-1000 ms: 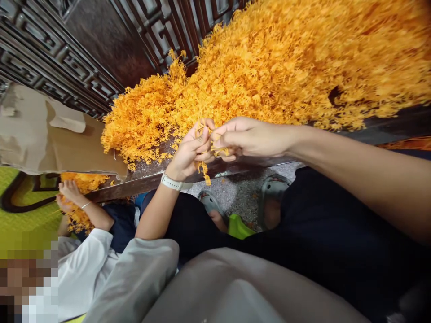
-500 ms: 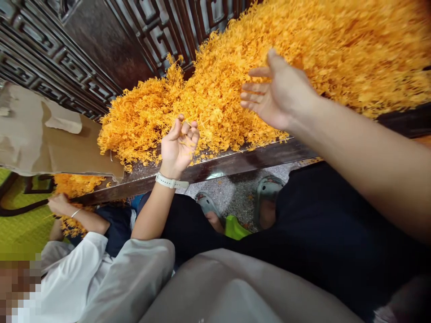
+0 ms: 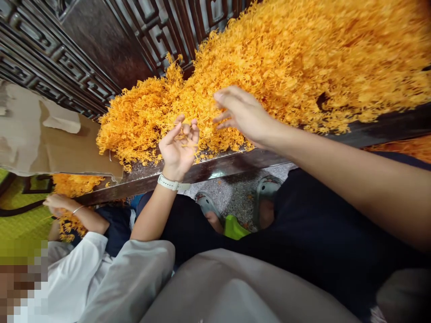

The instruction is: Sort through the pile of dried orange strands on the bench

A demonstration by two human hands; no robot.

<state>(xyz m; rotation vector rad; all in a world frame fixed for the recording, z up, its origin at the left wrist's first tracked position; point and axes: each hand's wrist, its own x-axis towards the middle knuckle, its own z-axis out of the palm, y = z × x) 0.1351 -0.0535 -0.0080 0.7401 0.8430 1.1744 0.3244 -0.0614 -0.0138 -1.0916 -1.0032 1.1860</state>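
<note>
A large heap of orange, stringy, dried-looking strands (image 3: pixel 286 58) covers a dark wooden table (image 3: pixel 235 163). My left hand (image 3: pixel 180 146), with a white watch on the wrist, is held palm up at the near edge of the heap, fingers curled loosely around a few orange strands. My right hand (image 3: pixel 240 112) hovers over the heap's front edge, fingers spread and slightly blurred, with nothing in it. The two hands are a short distance apart.
A carved dark wooden screen (image 3: pixel 101 49) stands behind the heap. A torn cardboard sheet (image 3: pixel 50 139) lies at the left. Another person in a white sleeve (image 3: pixel 87 255) sits at the lower left, a hand (image 3: pixel 57 202) in more orange strands. Sandalled feet (image 3: pixel 266 197) rest below the table.
A second ago both hands pinched one cluster together. They parted, my right hand swung up over the heap open, and it has now come back down and left toward my left hand.
</note>
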